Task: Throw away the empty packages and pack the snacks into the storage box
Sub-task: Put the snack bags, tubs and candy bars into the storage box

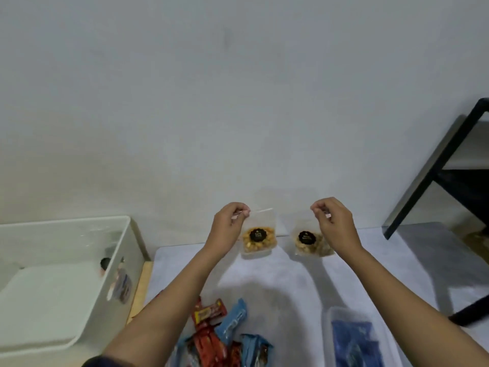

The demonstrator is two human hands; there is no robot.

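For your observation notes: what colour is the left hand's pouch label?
The label is black; head view.

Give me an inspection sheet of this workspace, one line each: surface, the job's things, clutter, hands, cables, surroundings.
Surface: pale table, with shadows of the arms on it.
Job's things: two clear snack bags held up above the table, left bag and right bag; snack pile of red and blue packets at the near edge; clear box holding blue packets; white bin at left with a few items inside.
Clutter: nothing seen.
Hands: left hand pinches the left bag's top; right hand pinches the right bag's top.
Cables: nothing seen.
Surroundings: plain wall; black frame at right.
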